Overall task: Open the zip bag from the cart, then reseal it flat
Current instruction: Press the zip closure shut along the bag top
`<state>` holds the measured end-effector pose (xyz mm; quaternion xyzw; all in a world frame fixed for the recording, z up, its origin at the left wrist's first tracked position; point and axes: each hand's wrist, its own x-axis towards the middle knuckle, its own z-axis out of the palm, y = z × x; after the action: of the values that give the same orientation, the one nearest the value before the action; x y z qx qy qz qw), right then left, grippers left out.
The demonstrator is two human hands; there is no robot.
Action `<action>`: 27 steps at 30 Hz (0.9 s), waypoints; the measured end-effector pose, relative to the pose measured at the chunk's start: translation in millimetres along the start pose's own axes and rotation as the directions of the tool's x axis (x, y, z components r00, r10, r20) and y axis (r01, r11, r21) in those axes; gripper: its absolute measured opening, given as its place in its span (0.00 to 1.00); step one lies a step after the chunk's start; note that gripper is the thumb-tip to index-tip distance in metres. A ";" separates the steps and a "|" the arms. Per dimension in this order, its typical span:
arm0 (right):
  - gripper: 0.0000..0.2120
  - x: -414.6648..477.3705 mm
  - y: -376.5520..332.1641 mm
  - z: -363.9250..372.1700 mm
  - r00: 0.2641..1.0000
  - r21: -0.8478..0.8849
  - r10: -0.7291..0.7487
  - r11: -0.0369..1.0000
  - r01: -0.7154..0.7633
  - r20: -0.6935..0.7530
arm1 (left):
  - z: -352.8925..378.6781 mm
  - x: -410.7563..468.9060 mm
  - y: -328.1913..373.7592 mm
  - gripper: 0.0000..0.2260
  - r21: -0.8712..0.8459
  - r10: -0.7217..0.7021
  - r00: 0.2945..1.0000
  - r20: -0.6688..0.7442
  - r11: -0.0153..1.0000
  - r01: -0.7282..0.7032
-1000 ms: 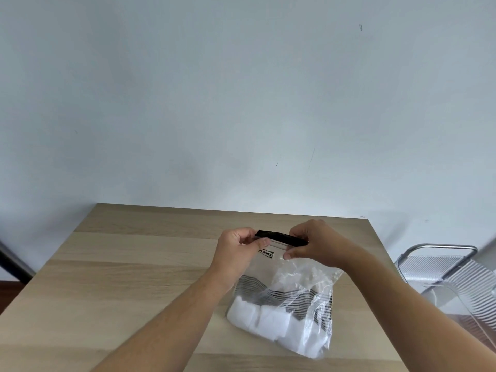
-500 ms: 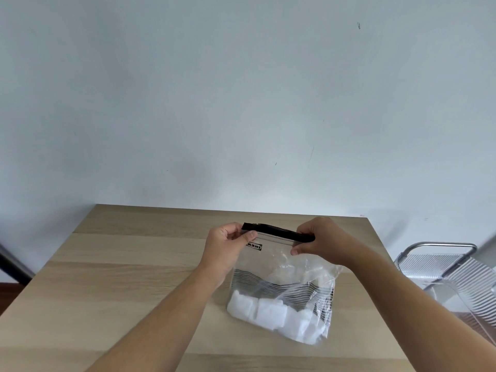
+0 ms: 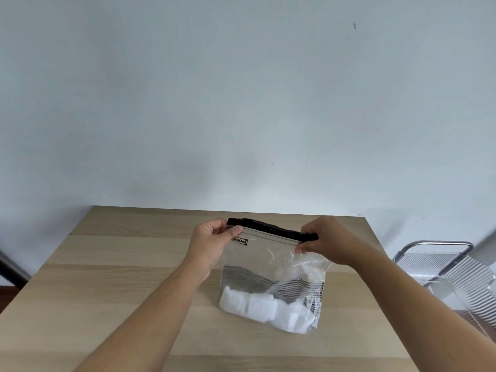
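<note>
A clear zip bag (image 3: 271, 264) with a black zip strip (image 3: 271, 229) along its top and black wavy stripes lower down stands upright on the wooden table (image 3: 120, 277). White blocks (image 3: 263, 307) fill its bottom. My left hand (image 3: 212, 245) pinches the left end of the strip between thumb and fingers. My right hand (image 3: 327, 241) pinches the right end. The strip runs stretched between both hands and slopes slightly down to the right. I cannot tell whether the zip is sealed.
A metal wire cart (image 3: 451, 275) stands to the right of the table, below its edge. A plain pale wall rises behind the table. A dark bar (image 3: 10, 272) shows at the far left.
Both hands have slid apart along the black strip, the left hand leftwards and the right hand rightwards. The bag now hangs wider and flatter between them.
</note>
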<state>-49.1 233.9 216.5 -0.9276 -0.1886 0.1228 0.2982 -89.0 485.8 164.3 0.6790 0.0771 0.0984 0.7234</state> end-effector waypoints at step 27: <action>0.16 -26.5 0.5 -17.1 0.990 -0.072 0.041 0.996 -0.051 -0.138 | -21.1 6.4 9.7 0.07 0.013 0.064 0.995 -0.078 0.998 -0.063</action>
<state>-66.9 213.6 232.8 -0.9485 -0.1509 0.0587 0.2723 -88.4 508.3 172.7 0.6806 0.0842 0.1474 0.7127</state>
